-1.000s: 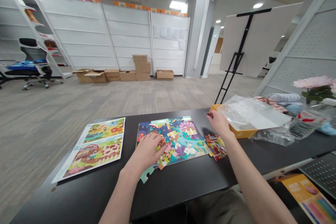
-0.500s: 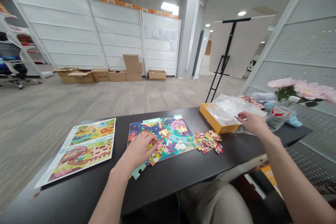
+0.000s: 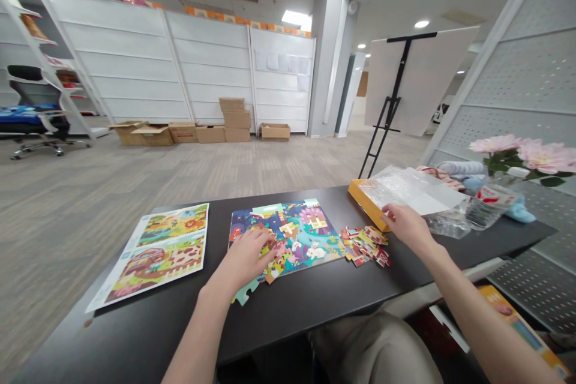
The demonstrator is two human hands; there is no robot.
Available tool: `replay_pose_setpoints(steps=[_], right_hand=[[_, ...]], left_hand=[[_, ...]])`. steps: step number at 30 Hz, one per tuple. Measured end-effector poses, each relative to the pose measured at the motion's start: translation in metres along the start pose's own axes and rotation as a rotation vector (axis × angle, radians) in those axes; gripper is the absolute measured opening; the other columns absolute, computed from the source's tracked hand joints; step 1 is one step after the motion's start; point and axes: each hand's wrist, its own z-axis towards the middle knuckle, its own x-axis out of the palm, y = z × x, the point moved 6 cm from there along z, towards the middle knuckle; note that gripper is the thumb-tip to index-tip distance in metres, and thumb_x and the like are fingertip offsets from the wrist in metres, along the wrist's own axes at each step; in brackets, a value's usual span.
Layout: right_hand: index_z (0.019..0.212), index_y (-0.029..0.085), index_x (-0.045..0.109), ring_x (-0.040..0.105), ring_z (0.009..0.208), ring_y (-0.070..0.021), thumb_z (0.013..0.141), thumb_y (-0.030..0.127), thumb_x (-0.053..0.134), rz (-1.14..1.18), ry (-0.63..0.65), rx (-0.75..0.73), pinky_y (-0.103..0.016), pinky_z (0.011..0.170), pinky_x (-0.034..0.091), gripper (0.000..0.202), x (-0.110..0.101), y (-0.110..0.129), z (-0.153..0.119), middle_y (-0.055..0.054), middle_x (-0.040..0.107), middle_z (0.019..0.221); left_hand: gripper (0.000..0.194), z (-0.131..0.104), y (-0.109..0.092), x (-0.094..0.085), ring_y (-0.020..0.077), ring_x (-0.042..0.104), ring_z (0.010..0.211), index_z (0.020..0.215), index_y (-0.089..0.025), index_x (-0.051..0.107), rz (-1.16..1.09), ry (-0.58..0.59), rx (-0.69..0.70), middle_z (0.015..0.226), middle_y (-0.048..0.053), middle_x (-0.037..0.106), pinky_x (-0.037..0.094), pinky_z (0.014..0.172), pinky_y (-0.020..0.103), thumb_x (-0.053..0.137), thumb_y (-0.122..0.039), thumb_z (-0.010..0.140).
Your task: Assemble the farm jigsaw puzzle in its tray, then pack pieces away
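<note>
A colourful animal puzzle (image 3: 310, 234) lies on the black table (image 3: 288, 312), with loose pieces on its left part. My left hand (image 3: 249, 255) rests over that part, its fingers curled down on loose pieces; which piece it grips, if any, is hidden. Right of the puzzle is a small pile of pieces (image 3: 365, 245). My right hand (image 3: 405, 223) is at the near edge of the yellow box (image 3: 369, 204), fingers bent together by its rim; what they hold cannot be made out. Clear plastic wrap (image 3: 391, 183) covers part of the box.
A printed picture sheet (image 3: 162, 252) lies at the table's left. Toward the right end are a clear basket (image 3: 488, 207), folded cloths and pink flowers (image 3: 546, 156). An easel (image 3: 387, 108) stands beyond the table.
My right hand has moved left and nearer, from over the box's right side to its near edge. My left hand stays on the puzzle. The view has shifted slightly.
</note>
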Motion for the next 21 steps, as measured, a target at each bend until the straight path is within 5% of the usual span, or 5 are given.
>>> replay_pose_setpoints(steps=[9,11,14,17,21], right_hand=[[0.108,0.018,0.068,0.067,0.089,-0.0294,0.094,0.034,0.049,-0.039,-0.136,0.178,-0.036,0.067,0.048,0.029,0.003,-0.027,-0.003,-0.013,0.072,0.103],[0.112,0.015,0.068,0.065,0.1,-0.0329,0.093,0.037,0.051,-0.037,-0.303,0.112,-0.041,0.077,0.051,0.034,-0.006,-0.011,-0.01,-0.018,0.068,0.113],[0.112,0.015,0.068,0.06,0.11,-0.0322,0.094,0.041,0.054,0.099,-0.445,-0.183,-0.046,0.097,0.048,0.035,-0.009,0.042,-0.029,-0.018,0.065,0.118],[0.114,0.022,0.068,0.059,0.117,-0.0295,0.095,0.041,0.055,0.243,-0.226,-0.53,-0.045,0.101,0.047,0.03,0.008,0.103,-0.048,-0.014,0.064,0.126],[0.123,0.024,0.064,0.063,0.111,-0.0277,0.099,0.035,0.049,0.29,-0.059,-0.619,-0.046,0.097,0.049,0.03,0.025,0.128,-0.062,-0.012,0.067,0.124]], left_hand=[[0.037,-0.007,-0.006,-0.002,0.0287,0.057,0.12,0.104,-0.02,0.067,-0.011,-0.008,0.006,0.123,0.011,0.065,0.044,0.103,0.042,0.051,-0.052,0.095],[0.036,-0.008,-0.006,-0.002,0.0286,0.057,0.121,0.108,-0.021,0.067,-0.017,-0.012,0.003,0.125,0.011,0.064,0.044,0.104,0.043,0.052,-0.052,0.095],[0.036,-0.008,-0.006,-0.001,0.0288,0.058,0.12,0.111,-0.023,0.067,-0.019,-0.008,-0.002,0.126,0.01,0.064,0.043,0.105,0.043,0.057,-0.052,0.092],[0.036,-0.008,-0.006,-0.002,0.03,0.057,0.121,0.109,-0.023,0.068,-0.006,-0.006,-0.009,0.125,0.009,0.065,0.043,0.105,0.044,0.061,-0.053,0.089],[0.044,-0.008,-0.005,-0.005,0.03,0.057,0.121,0.113,-0.023,0.066,-0.026,-0.011,0.004,0.126,0.009,0.065,0.043,0.105,0.043,0.066,-0.057,0.085]])
